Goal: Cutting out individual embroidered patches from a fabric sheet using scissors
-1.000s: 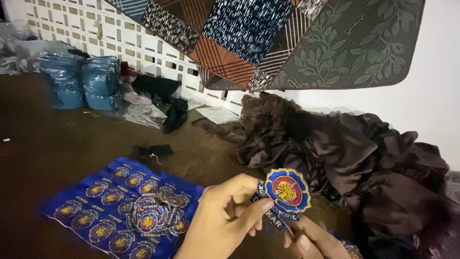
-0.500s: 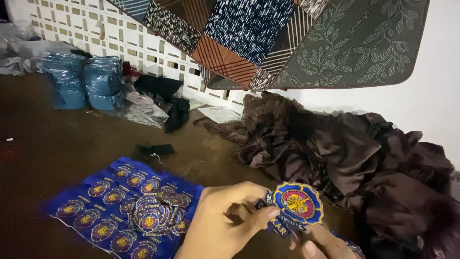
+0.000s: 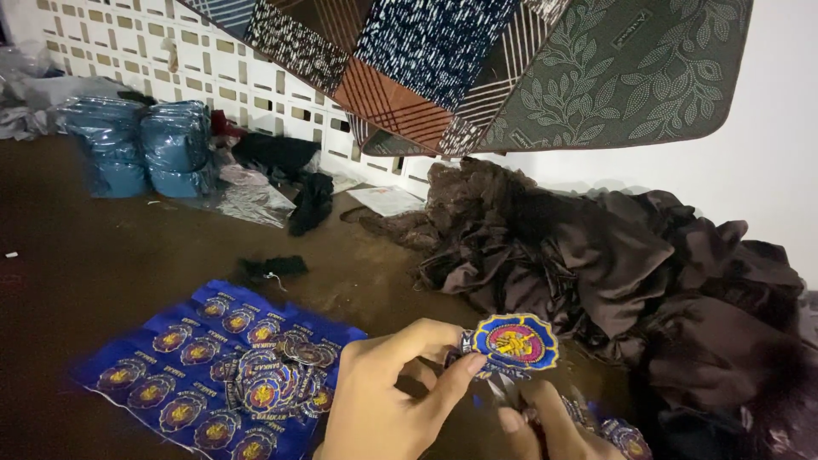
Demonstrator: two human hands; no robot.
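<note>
From the head view, my left hand [image 3: 383, 405] has its grip pinched on the edge of a round embroidered patch [image 3: 514, 342], held up above the brown floor [image 3: 102, 264], just in front of the heap of dark brown cloth [image 3: 613, 264]. My right hand [image 3: 545, 430] sits below the patch, fingers curled; I cannot tell its grip. A blue sheet of uncut patches [image 3: 183, 388] lies to my left, loose cut patches [image 3: 273, 379] piled on it.
</note>
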